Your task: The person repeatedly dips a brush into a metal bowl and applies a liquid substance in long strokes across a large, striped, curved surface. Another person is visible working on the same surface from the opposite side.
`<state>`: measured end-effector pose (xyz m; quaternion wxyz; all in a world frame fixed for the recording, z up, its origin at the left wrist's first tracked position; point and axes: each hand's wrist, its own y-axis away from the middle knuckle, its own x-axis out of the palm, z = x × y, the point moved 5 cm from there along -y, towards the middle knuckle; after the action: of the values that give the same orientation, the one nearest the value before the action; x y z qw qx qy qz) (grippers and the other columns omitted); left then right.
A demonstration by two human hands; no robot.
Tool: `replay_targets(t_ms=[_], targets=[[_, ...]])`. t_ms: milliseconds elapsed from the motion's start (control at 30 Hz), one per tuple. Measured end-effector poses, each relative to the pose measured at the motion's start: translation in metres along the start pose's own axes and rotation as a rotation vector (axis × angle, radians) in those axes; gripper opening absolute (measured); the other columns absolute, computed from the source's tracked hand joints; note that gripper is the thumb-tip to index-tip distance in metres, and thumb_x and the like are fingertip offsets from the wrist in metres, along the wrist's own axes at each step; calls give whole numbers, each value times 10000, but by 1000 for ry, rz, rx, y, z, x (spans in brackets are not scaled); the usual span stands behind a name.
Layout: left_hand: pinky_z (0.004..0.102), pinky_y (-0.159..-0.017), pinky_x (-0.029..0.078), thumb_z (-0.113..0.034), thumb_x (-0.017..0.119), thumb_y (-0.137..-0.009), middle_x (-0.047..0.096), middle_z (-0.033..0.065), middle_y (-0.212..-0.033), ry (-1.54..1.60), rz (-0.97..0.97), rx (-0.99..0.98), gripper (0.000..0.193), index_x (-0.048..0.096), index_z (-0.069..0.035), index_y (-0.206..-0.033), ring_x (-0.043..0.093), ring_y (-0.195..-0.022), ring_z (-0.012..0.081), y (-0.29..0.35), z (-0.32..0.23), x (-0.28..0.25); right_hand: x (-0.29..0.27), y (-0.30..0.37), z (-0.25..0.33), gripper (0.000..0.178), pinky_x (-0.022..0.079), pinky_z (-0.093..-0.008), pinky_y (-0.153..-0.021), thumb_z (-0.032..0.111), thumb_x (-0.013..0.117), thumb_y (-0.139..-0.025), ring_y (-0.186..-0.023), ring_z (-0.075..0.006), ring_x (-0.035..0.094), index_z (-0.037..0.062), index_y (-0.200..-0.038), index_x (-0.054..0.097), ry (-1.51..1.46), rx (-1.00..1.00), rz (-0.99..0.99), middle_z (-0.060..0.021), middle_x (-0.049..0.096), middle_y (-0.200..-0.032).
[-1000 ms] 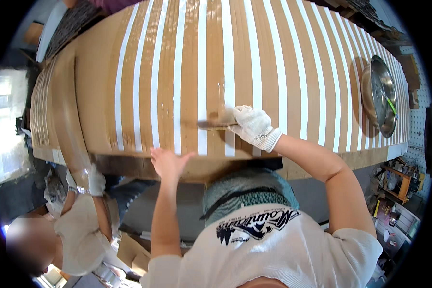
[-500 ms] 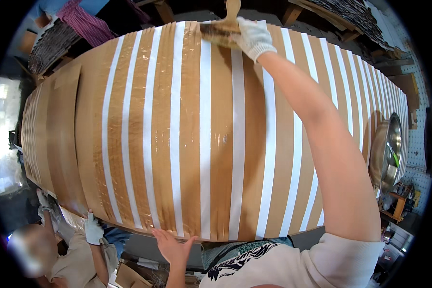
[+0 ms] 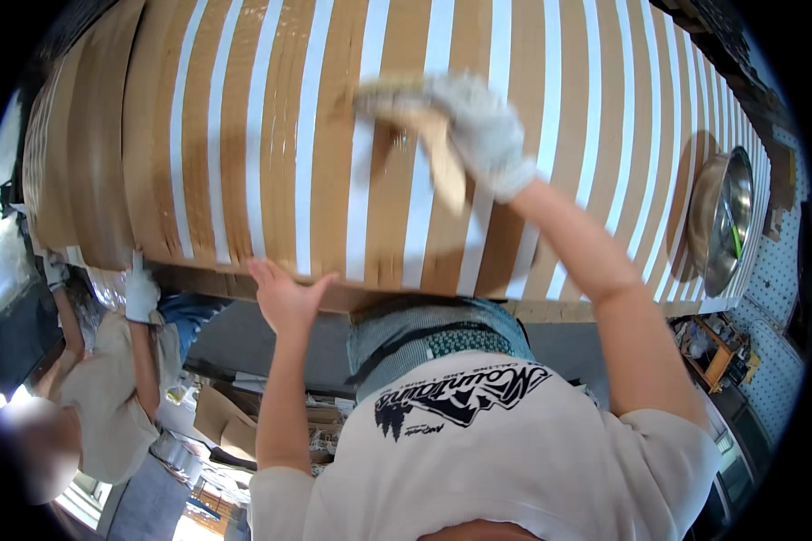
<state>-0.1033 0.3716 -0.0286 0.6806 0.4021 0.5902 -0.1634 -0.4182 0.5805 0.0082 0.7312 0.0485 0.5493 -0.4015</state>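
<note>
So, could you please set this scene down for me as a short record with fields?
Left hand: the bare left hand, fingers spread, at the near edge of the striped surface
Right hand: the gloved right hand, gripping a brush over the surface
Brush contact: cannot tell; the brush is blurred
Surface: brown bands alternating with white stripes
Right side: metal bowl with a green item inside
Left side: co-worker with gloved hands by the near edge

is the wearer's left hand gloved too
No: the left hand is bare, while the right hand holding the brush wears a whitish glove.
</note>
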Motion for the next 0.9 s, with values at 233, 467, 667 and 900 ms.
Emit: replay_targets(t_ms=[233,467,667,900], targets=[[432,-1148,366,-742,764,-657,296,429,-1499,-35,26,-7,1291,346,237,-1388,298,-1461,452,0,1,-2,-22,162,129,328,526,-394,-881,146,640,-847,-1068,-286,643,155,-1175,659,-165,-12,356,-88,673,-1157],[424,-1058,468,-805,725,-637,367,370,-1487,-81,-34,-8,1305,390,226,-1363,400,-1411,399,7,-2,-3,-50,111,60,254,541,-416,-842,190,570,-928,-978,-309,660,164,-1163,664,195,252,94,-111,689,-1052],[425,-1075,447,-839,687,-644,332,360,-1516,-82,23,-44,1345,335,199,-1424,350,-1444,393,8,1,-1,-38,216,149,261,543,-383,-788,126,630,-867,-937,-256,653,152,-1127,625,101,-12,168,-69,645,-967],[422,-1072,459,-840,684,-647,323,379,-1516,-107,0,-17,1362,325,225,-1416,363,-1437,407,8,1,1,-45,164,83,293,531,-409,-870,135,593,-892,-1006,-313,644,170,-1177,651,278,178,200,-114,672,-1069]])
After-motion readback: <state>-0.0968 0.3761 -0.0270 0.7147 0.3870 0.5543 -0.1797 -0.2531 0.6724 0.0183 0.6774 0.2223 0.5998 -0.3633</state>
